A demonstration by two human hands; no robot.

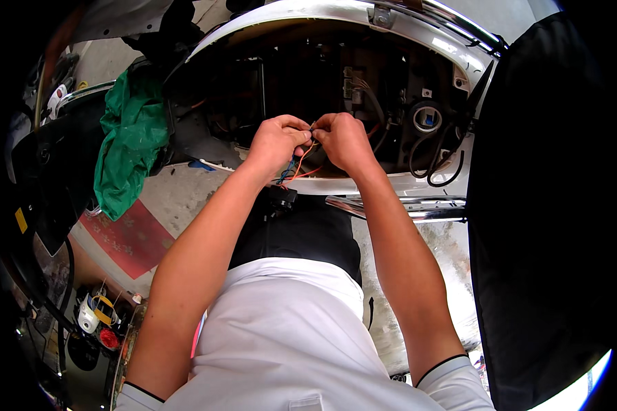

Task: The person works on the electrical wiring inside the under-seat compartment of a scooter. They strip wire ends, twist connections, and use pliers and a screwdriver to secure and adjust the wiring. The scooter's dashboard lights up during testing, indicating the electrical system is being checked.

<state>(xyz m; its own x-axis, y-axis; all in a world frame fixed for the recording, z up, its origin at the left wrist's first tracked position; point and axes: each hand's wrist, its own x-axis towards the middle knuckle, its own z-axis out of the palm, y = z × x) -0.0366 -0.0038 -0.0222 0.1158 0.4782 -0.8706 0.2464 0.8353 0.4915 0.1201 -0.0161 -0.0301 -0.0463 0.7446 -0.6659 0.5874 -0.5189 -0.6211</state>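
My left hand (277,145) and my right hand (343,140) meet in front of the open body of a white vehicle (452,48). Both are closed, fingertips pinching thin electrical wires (307,152) between them. Orange, red and blue strands hang down from my fingers to a small black box-shaped part (281,198) at the body's lower edge. Where the fingertips come together, a dark bit shows, too small to make out. Behind my hands lies a dark cavity, with a pale wiring connector block (352,85) inside it.
A round white-rimmed part (428,118) and looped black cables (437,171) sit right of my hands. Chrome bars (418,208) jut out below. A green cloth (130,144) hangs at the left, above a red mat (130,236). A large black cover (548,205) fills the right side.
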